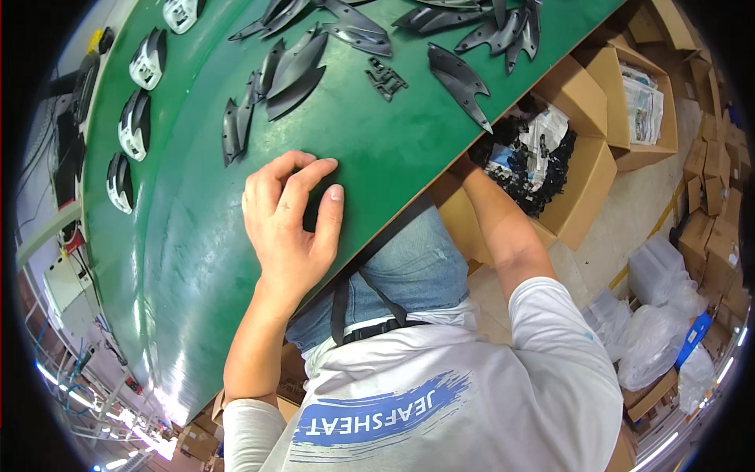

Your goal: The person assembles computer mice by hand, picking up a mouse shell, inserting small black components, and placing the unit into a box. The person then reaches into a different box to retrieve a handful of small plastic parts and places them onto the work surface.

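Observation:
Above the green tabletop, my left hand [289, 220] has its fingers loosely bent and apart, with nothing visible in it. My right arm [507, 224] reaches down past the table's edge beside an open cardboard box [580, 185]. The edge hides my right hand, so its fingers do not show. Inside that box lie many small black plastic parts [543, 203] and crumpled newspaper [544, 141]. Beyond my left hand, several curved black plastic panels [295, 75] rest on the table. A small black bracket-like part [385, 79] and a single pointed black panel [460, 82] are nearby.
White-and-black curved shells [135, 126] stand in a row along the table's left side. Another open carton [672, 130] with newspaper is at the right. Clear plastic bags [653, 334] and stacked cardboard boxes [712, 197] occupy the floor farther right.

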